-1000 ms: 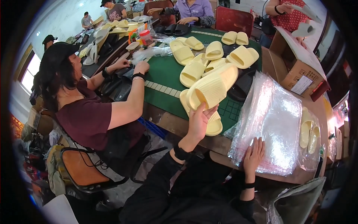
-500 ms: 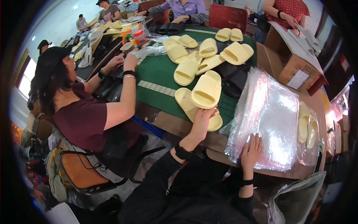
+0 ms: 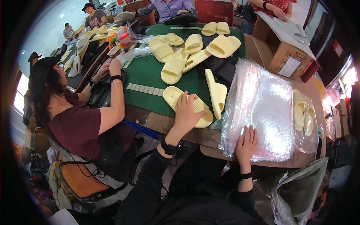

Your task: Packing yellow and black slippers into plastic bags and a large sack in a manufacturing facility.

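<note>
My left hand (image 3: pixel 187 112) lies with fingers spread on a pale yellow slipper (image 3: pixel 173 95) that rests flat at the near edge of the green mat (image 3: pixel 144 77). Just right of it a second yellow slipper (image 3: pixel 216 93) stands on its edge, free of my hand, leaning by the bags. My right hand (image 3: pixel 246 144) rests flat, fingers apart, on the near edge of a stack of clear plastic bags (image 3: pixel 264 105) spread over the wooden table (image 3: pixel 168 125).
A seated person in a maroon shirt (image 3: pixel 78 127) works at my left, hands on the mat's far corner. Several more yellow slippers (image 3: pixel 195 47) lie farther back. An open cardboard box (image 3: pixel 285 52) stands far right; bagged slippers (image 3: pixel 304 116) lie beyond the bag stack.
My left hand, which held yellow slippers raised over the mat, has come down. One slipper now lies flat under it, the other stands on edge. My right hand stayed on the bags.
</note>
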`<act>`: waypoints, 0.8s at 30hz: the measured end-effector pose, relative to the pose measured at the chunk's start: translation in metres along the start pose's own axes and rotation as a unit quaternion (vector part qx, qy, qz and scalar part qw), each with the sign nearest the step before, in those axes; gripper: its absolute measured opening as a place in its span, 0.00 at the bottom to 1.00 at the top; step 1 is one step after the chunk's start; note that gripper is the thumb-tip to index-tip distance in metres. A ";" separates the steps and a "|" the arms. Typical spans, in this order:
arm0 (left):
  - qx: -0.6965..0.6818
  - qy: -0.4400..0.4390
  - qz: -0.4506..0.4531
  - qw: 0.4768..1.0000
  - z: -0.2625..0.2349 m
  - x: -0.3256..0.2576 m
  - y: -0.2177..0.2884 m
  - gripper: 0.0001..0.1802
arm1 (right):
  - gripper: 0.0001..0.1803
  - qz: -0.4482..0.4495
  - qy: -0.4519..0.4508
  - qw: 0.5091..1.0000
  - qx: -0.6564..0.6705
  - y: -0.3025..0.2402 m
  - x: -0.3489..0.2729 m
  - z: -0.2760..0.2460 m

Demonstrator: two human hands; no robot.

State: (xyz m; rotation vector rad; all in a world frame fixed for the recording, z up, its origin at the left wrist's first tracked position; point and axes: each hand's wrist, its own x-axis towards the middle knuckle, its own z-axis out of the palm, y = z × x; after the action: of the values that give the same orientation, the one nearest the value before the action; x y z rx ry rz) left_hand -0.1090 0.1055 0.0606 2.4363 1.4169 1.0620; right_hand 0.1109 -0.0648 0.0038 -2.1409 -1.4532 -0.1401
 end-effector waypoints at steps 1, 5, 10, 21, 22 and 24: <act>0.002 0.001 0.000 1.000 -0.001 0.004 -0.002 0.37 | 0.25 -0.001 0.000 1.000 0.004 0.000 0.000 0.000; -0.097 -0.108 -0.110 0.983 -0.015 0.014 0.000 0.39 | 0.25 0.000 -0.004 1.000 0.008 0.004 -0.001 0.003; -0.081 -0.208 -0.017 0.975 -0.030 0.012 -0.005 0.35 | 0.25 -0.008 -0.002 1.000 0.004 0.006 -0.001 0.004; -0.064 -0.383 0.128 0.912 -0.054 0.031 -0.029 0.26 | 0.24 0.007 -0.004 1.000 -0.024 0.006 -0.004 -0.001; -0.085 -0.406 0.151 0.898 -0.054 0.034 -0.032 0.25 | 0.24 -0.004 0.000 1.000 -0.022 0.008 -0.003 0.002; -0.062 -0.376 0.203 0.902 -0.064 0.041 -0.039 0.28 | 0.24 -0.015 0.004 1.000 -0.014 0.008 -0.002 0.005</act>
State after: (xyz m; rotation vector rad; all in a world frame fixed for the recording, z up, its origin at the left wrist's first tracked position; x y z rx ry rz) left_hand -0.1640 0.1456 0.1125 2.6416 0.5922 0.1549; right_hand 0.1166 -0.0659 -0.0047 -2.1401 -1.4871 -0.1814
